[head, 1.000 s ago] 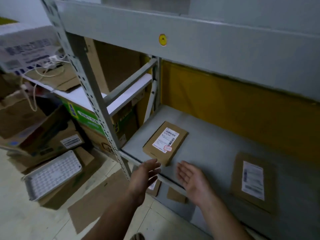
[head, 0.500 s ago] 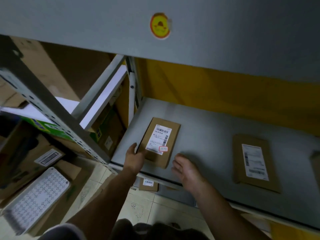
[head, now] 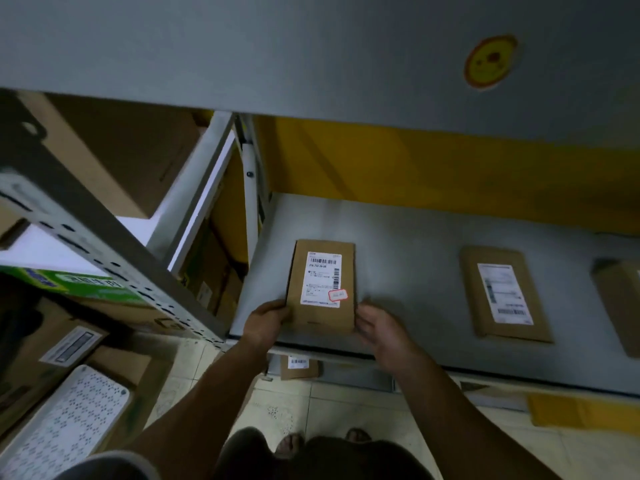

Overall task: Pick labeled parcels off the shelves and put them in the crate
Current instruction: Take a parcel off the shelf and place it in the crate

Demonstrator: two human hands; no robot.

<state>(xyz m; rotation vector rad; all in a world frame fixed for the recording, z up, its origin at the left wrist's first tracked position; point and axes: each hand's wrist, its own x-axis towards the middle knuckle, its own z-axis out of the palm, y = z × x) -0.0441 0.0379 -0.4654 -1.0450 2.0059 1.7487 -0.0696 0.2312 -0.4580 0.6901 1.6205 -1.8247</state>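
A small brown cardboard parcel (head: 322,285) with a white barcode label and a red-edged sticker lies on the grey shelf (head: 408,244), near its front left corner. My left hand (head: 265,322) grips the parcel's near left edge, fingers curled around it. My right hand (head: 377,329) is at the near right corner, fingers bent and touching the parcel's side. A second labeled parcel (head: 502,294) lies flat further right on the same shelf. A third parcel (head: 620,299) is cut off at the right edge. No crate is in view.
The shelf above (head: 311,53) overhangs close overhead. A perforated grey upright (head: 114,258) stands left. Cardboard boxes (head: 52,344) and a white perforated tray (head: 65,420) crowd the floor at left. Another small labeled parcel (head: 298,367) lies under the shelf.
The view moved closer and lower under the upper shelf. Both hands reached from the shelf's front edge to the parcel's sides; the parcel turned to lie straight.
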